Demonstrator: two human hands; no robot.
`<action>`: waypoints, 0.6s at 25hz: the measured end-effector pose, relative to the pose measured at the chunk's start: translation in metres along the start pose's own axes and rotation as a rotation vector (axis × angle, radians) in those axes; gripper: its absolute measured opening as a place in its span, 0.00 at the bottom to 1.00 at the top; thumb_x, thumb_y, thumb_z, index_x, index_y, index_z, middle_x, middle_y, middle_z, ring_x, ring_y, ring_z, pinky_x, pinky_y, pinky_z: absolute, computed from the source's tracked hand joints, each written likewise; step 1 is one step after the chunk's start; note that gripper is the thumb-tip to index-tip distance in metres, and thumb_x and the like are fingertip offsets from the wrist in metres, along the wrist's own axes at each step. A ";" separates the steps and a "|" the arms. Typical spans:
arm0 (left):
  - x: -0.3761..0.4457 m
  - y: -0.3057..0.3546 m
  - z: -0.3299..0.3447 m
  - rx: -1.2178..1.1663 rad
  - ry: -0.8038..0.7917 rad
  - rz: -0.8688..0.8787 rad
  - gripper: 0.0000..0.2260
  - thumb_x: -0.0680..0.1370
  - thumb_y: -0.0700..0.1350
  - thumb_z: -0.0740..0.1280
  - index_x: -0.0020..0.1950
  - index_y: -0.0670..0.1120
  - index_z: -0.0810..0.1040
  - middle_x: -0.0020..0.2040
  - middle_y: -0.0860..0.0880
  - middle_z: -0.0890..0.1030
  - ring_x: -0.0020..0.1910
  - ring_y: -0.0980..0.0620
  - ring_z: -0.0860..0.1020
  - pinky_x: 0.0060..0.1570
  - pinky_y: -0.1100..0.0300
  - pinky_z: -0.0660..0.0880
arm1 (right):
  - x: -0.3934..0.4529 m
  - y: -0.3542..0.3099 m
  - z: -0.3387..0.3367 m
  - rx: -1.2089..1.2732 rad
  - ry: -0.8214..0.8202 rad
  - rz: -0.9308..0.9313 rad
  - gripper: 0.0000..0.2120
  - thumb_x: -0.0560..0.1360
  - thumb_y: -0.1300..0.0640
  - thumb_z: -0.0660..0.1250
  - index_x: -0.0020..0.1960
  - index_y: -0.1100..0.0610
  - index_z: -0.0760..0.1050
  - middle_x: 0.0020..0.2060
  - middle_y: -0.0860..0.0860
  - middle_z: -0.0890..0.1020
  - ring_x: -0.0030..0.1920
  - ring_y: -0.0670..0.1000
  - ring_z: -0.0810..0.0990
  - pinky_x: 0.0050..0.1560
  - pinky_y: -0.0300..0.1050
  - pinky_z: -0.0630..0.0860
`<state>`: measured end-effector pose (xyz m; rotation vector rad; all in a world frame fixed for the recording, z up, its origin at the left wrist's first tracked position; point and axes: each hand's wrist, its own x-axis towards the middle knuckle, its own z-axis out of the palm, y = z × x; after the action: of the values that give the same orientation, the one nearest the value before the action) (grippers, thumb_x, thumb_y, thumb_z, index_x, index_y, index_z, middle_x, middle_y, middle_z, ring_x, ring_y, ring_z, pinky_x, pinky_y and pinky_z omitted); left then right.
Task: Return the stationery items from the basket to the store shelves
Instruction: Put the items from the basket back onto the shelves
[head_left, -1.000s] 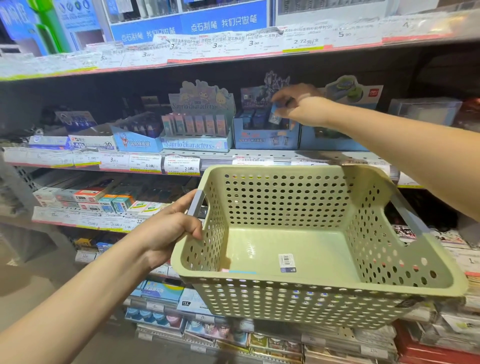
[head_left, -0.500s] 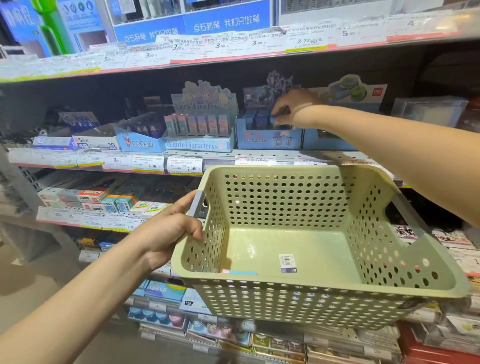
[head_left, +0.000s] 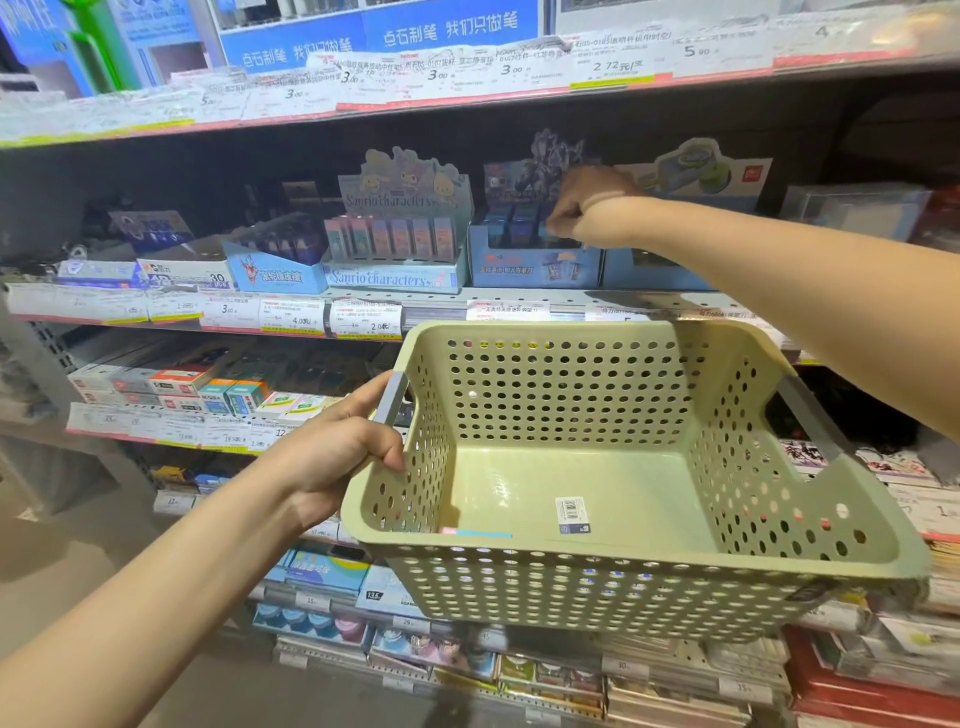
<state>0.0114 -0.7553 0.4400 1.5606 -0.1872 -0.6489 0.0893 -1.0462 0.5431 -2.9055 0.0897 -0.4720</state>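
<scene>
The left hand (head_left: 343, 452) is gripping the green basket's (head_left: 613, 558) handle; a thin pen (head_left: 477, 533) is lying crosswise inside, nearest it. The right hand (head_left: 587, 208), fingers curled, is reaching into a blue shelf box (head_left: 532, 265); whether it is holding anything cannot be told.

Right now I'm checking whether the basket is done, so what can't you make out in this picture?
- Head view: whether the right hand holds an item; its curled fingers face away over the blue display box.
- Head view: what the thin pink-and-blue strip in the green basket is; the near rim partly covers it.
- Head view: the barcode sticker print, too small.
- Head view: the left hand fingertips, behind the basket's grey handle.
</scene>
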 end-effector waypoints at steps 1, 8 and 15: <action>0.000 -0.001 0.000 0.001 0.003 0.001 0.36 0.67 0.22 0.51 0.60 0.56 0.77 0.33 0.41 0.79 0.25 0.44 0.77 0.26 0.55 0.76 | -0.002 0.001 0.001 0.002 0.002 -0.004 0.15 0.77 0.58 0.62 0.32 0.58 0.74 0.32 0.54 0.76 0.35 0.55 0.76 0.43 0.41 0.68; -0.004 -0.002 0.003 0.007 0.000 0.003 0.36 0.66 0.23 0.51 0.59 0.56 0.77 0.39 0.39 0.79 0.29 0.43 0.79 0.29 0.53 0.78 | -0.013 0.014 0.012 -0.130 0.000 -0.149 0.17 0.79 0.58 0.57 0.66 0.59 0.72 0.65 0.59 0.73 0.62 0.60 0.72 0.62 0.47 0.69; -0.010 -0.006 0.007 0.019 0.018 -0.012 0.34 0.63 0.27 0.57 0.57 0.59 0.78 0.45 0.37 0.78 0.38 0.40 0.77 0.34 0.52 0.76 | -0.039 0.004 0.008 -0.032 0.124 -0.191 0.20 0.79 0.56 0.59 0.71 0.56 0.65 0.65 0.57 0.71 0.63 0.57 0.71 0.60 0.46 0.69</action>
<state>-0.0016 -0.7558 0.4370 1.5866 -0.1715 -0.6436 0.0551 -1.0452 0.5226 -2.9275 -0.1660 -0.6884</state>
